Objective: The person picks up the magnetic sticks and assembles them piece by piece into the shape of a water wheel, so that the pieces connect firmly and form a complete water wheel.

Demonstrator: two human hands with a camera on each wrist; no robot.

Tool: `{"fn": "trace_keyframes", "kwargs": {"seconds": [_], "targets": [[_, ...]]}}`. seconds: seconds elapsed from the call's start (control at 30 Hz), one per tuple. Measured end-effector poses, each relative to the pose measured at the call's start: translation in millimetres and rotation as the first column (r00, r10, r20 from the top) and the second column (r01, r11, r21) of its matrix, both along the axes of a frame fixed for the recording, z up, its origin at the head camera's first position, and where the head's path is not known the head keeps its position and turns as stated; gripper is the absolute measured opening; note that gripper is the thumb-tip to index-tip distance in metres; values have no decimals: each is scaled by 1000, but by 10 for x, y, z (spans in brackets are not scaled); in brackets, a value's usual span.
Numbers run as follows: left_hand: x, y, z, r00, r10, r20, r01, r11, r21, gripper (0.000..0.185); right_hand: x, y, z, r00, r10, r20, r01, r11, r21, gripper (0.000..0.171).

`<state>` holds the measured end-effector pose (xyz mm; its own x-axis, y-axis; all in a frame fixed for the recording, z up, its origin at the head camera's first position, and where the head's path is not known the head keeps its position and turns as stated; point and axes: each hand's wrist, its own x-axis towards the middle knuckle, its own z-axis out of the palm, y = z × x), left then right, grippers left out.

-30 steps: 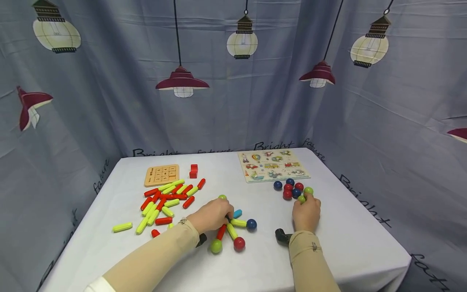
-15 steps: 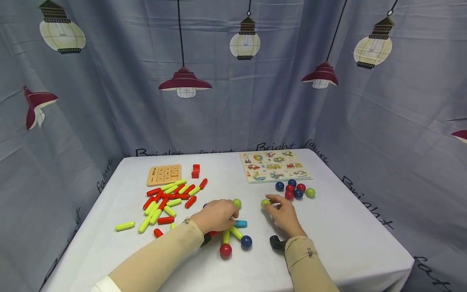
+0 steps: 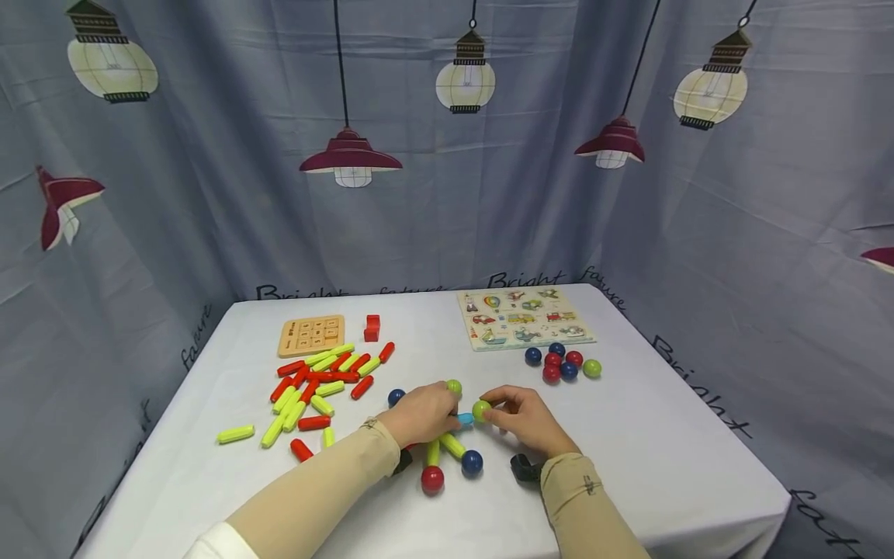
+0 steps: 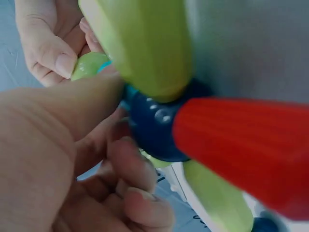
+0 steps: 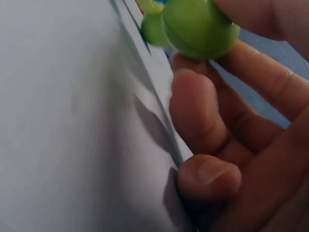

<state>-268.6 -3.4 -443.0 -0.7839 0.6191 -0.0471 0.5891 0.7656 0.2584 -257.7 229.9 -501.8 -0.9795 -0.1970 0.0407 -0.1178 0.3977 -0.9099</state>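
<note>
My left hand (image 3: 422, 415) grips a ball-and-stick toy at its middle, thumb and fingers around the light-blue stick (image 3: 465, 419) beside the dark blue centre ball (image 4: 157, 123). A red stick (image 4: 246, 145) and yellow-green sticks (image 3: 452, 445) spread from that centre. A red ball (image 3: 432, 480), a dark blue ball (image 3: 472, 463) and a green ball (image 3: 454, 387) show around the toy's outside. Between thumb and fingers, my right hand (image 3: 524, 421) pinches another green ball (image 5: 198, 29), right at the light-blue stick's free end.
Loose red and yellow-green sticks (image 3: 314, 423) lie spread on the left of the white table (image 3: 628, 450). A number board (image 3: 311, 335) and red blocks (image 3: 372, 328) stand behind them. Several loose balls (image 3: 552, 374) sit at right, before a picture puzzle board (image 3: 524, 317).
My right hand has taken a green ball from the group at right and brought it left to the light-blue stick. My left hand has turned the toy and shifted slightly right.
</note>
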Motion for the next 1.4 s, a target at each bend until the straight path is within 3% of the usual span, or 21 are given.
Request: {"fn": "trace_keyframes", "kwargs": {"seconds": [0.2,0.3,0.4,0.47,0.53,0.63,0.7,0.73,0.83,0.97,1.1,1.27,1.4], "targets": [[6,-6,16,1000,13,27,-14,998,67,16,6,-8,13,999,32,4,-32,999,36,27],[18,-90,40,997,23,67,-33,987,154,19,14,-10,7,999,24,35,-25,999,39,34],[51,-374,109,992,95,78,-113,955,275,18,7,-55,5,998,-5,57,2,999,41,40],[85,-666,154,982,182,52,-189,923,336,14,3,-99,9,999,-33,34,31,998,55,39],[102,-974,160,952,306,2,-286,887,362,10,3,-129,29,997,-65,-38,67,996,65,33],[84,-1365,95,884,467,-36,-430,840,331,14,17,-163,112,981,-73,-180,87,994,71,25],[57,-1546,29,847,531,-23,-505,817,280,22,24,-198,197,965,-26,-260,54,994,98,22],[46,-1614,-6,839,544,-1,-526,812,253,25,28,-229,251,960,13,-280,19,993,113,21],[53,-1741,-100,838,536,104,-545,811,214,31,25,-365,406,951,143,-275,-111,985,131,18],[74,-1770,-177,841,512,175,-541,804,245,22,-46,-571,549,962,193,-191,-199,980,-8,18],[60,-1748,-197,853,498,156,-521,810,269,13,-149,-741,561,972,216,-87,-223,971,-83,20],[49,-1762,-213,877,466,119,-480,836,265,29,-205,-819,470,973,230,26,-228,972,-60,27],[74,-1796,-245,866,498,41,-495,845,202,29,-228,-805,385,965,261,36,-259,965,-37,32]]}}
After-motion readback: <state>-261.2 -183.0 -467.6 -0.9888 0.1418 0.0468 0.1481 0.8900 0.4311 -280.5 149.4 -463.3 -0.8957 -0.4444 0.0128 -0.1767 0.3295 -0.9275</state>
